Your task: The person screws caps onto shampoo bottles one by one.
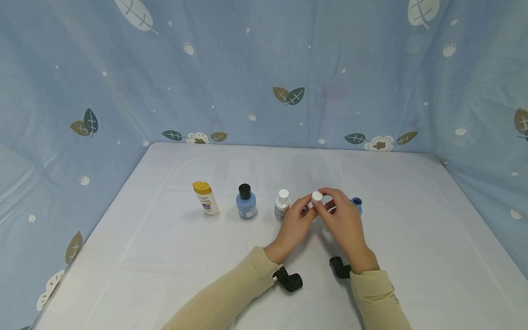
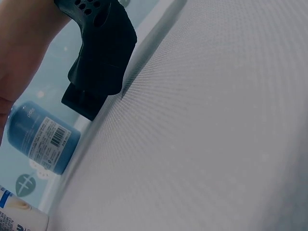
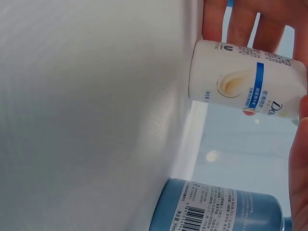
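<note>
My left hand [image 1: 294,225] holds a small white Dove bottle [image 3: 245,79] from its left side, fingers around the body. With thumb and fingers, my right hand [image 1: 340,217] pinches the white cap [image 1: 316,196] at its top. In the right wrist view this bottle is upright, its base right at the tabletop. Just left of my left hand stands another white bottle [image 1: 282,205] with a white cap, partly covered by the fingers. An uncapped blue bottle [image 1: 357,204], its dark mouth showing, stands behind my right hand. The left wrist view shows its barcode label.
Farther left stand a blue bottle [image 1: 246,205] with a black cap and a white bottle [image 1: 206,199] with a yellow cap. All are on a white-covered table [image 1: 173,256]. Blue leaf-patterned cloth [image 1: 247,68] hangs around it. Black wrist camera mounts [image 1: 290,280] sit under the forearms.
</note>
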### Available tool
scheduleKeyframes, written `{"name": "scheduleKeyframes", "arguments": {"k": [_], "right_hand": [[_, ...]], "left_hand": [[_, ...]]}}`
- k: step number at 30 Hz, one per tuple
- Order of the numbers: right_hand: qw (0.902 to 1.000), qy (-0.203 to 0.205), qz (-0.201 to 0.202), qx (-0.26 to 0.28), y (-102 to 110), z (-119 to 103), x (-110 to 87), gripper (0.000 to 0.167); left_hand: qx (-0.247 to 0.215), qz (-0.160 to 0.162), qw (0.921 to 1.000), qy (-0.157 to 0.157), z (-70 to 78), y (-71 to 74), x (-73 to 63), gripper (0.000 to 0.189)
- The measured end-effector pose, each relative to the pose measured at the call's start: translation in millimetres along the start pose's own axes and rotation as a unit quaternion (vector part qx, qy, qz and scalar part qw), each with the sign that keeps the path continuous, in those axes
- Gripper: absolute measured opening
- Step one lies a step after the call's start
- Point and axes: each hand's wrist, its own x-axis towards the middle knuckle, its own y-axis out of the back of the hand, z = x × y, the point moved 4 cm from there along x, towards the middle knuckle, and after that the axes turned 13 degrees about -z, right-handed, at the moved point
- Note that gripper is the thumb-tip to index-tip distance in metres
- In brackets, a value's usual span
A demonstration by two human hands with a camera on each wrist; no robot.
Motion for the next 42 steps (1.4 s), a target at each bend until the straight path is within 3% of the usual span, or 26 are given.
{"name": "scheduleKeyframes", "arguments": {"k": [11, 18, 21, 29, 37, 42], "right_hand": [[0.9996, -0.023, 0.012, 0.004, -0.6, -1.0, -0.2, 0.038], [0.9996, -0.027, 0.010, 0.003, -0.4, -1.2, -0.5, 0.038], [0.9995, -0.031, 0.006, 0.000, -0.5, -0.7, -0.5, 0.039], [0.9992, -0.039, -0.007, -0.005, -0.9, -0.1, -0.3, 0.041], [0.9997, -0.017, -0.011, -0.010, -1.2, -0.9, 0.0, 0.043], [0.9992, 0.019, -0.011, -0.032, -1.1, -3.0, -0.4, 0.040]], "left_hand": [[-0.019, -0.006, 0.9998, 0.000, 1.4, 0.4, -0.8, 0.034], [-0.023, -0.004, 0.9997, -0.001, 32.9, 6.8, -11.6, 0.033], [-0.021, -0.004, 0.9998, -0.002, 33.5, 7.0, -11.9, 0.034], [-0.011, -0.003, 0.9999, -0.009, 1.3, 0.0, -0.8, 0.035], [-0.002, 0.001, 1.0000, -0.009, -1.1, 0.0, -1.1, 0.034], [0.002, -0.004, 1.0000, -0.008, -0.8, -0.4, -1.3, 0.035]]}}
